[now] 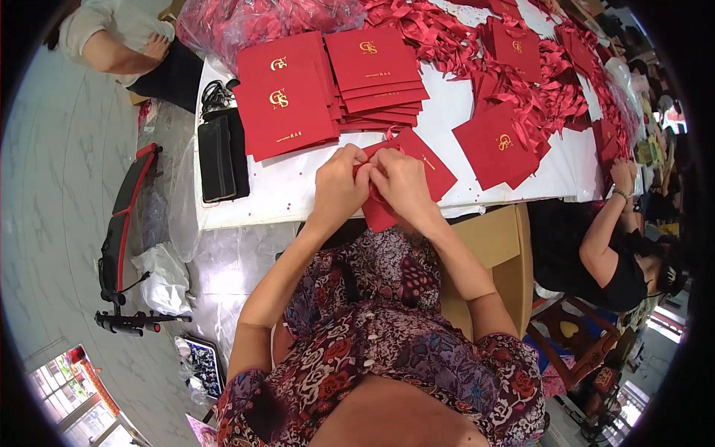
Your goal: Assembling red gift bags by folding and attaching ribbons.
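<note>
At the near edge of the table a red paper bag [429, 165] lies tilted under my hands, partly covered by them. My left hand [341, 188] is closed in a pinch, its thumb and fingertips meeting those of my right hand [404, 182], also closed. A red ribbon [375, 195] shows between and below the fingertips; how it runs through the bag is hidden. To the left of them are stacked red bags with gold print [287, 112], and behind stands a second stack [376, 67]. More red bags [491, 145] with ribbons fan out at the right.
A black phone [216, 158] and a coiled black cable [217, 95] lie at the white table's [268, 212] left end. Red ribbons [562, 89] heap along the back right. A cardboard box [491, 238] stands by my right arm. Co-workers sit at far left and right.
</note>
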`<state>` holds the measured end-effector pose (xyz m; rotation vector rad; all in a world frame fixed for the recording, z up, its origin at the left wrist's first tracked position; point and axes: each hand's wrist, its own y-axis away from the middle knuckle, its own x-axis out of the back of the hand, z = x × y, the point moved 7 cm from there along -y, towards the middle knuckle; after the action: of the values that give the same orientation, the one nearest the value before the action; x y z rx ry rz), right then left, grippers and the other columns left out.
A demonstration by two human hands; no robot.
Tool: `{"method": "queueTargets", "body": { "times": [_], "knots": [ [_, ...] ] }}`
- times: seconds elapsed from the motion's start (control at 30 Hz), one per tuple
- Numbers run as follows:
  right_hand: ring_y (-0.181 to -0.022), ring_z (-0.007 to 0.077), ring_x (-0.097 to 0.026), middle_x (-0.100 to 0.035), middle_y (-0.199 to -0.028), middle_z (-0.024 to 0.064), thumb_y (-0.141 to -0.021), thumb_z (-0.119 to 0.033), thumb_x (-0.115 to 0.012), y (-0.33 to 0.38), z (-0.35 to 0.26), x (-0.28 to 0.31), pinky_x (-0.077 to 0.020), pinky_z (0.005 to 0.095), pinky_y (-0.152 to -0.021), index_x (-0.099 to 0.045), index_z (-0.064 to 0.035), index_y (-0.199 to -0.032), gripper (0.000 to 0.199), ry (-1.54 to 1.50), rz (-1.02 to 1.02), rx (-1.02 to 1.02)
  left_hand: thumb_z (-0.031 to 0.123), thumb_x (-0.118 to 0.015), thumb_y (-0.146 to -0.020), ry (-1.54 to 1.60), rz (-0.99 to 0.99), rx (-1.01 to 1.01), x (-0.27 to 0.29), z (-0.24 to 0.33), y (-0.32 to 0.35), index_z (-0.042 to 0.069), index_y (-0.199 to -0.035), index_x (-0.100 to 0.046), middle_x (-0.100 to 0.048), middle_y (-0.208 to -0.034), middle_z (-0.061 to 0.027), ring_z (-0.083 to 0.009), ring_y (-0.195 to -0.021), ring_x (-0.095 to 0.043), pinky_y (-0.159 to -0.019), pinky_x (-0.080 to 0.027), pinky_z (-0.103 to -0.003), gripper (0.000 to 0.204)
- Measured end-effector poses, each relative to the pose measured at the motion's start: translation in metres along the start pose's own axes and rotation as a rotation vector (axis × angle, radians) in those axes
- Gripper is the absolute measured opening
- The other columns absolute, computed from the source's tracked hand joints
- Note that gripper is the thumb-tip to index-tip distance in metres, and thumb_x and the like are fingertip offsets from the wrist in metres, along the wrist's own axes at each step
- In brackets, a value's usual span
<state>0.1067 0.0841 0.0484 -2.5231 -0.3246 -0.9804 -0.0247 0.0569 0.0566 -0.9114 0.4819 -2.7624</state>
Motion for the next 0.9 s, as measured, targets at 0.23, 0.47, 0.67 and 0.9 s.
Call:
{"method": "queueTargets", "body": {
  "times": [0.23,0.47,0.67,0.9],
  "knots": [
    [-0.072,0.0290,-0.065,-0.065,-0.085,0.0117,-0.085,-0.009,-0.073,-0.011,-0.003,0.016,-0.0518,0.0386,-0.067,-0.066,-0.0002,-0.090,0.012,-0.355,-0.171,-0.137,0.017,-0.080,-0.080,0.110,-0.144,0.178,-0.005,-0.022,-0.011,0.004,-0.091,-0.066,-0.066,-0.075,-0.0039,-0.0091,-0.055,-0.047,-0.052,-0.039,-0.027,0.021],
    [-0.089,0.0329,-0.060,-0.065,-0.086,0.0109,-0.089,-0.021,-0.067,-0.032,0.010,0.039,-0.0477,0.0411,-0.082,-0.073,-0.0039,-0.089,0.018,-0.069,-0.186,0.083,0.009,-0.077,-0.081,0.061,-0.128,-0.051,0.000,0.008,-0.013,0.003,-0.091,-0.067,-0.062,-0.078,-0.0051,-0.0135,-0.057,-0.052,-0.053,-0.042,-0.029,0.016],
    [-0.082,0.0209,-0.064,-0.068,-0.087,0.0093,-0.090,-0.019,-0.067,-0.041,0.033,0.019,-0.0496,0.0322,-0.076,-0.074,-0.0024,-0.093,0.018,-0.382,-0.530,-0.029,0.002,-0.074,-0.081,0.011,-0.089,-0.326,0.001,0.035,-0.012,0.002,-0.091,-0.066,-0.062,-0.082,-0.0102,-0.0263,-0.071,-0.061,-0.065,-0.050,-0.037,0.012],
    [-0.074,0.0109,-0.060,-0.067,-0.080,0.0068,-0.089,-0.021,-0.070,-0.040,0.059,-0.012,-0.0480,0.0284,-0.067,-0.073,0.0014,-0.088,0.022,-0.615,-0.576,-0.201,0.000,-0.071,-0.082,0.005,-0.101,-0.317,-0.004,0.034,-0.011,0.002,-0.091,-0.066,-0.061,-0.083,-0.0129,-0.0317,-0.077,-0.062,-0.069,-0.051,-0.039,0.010]
  ]
}}
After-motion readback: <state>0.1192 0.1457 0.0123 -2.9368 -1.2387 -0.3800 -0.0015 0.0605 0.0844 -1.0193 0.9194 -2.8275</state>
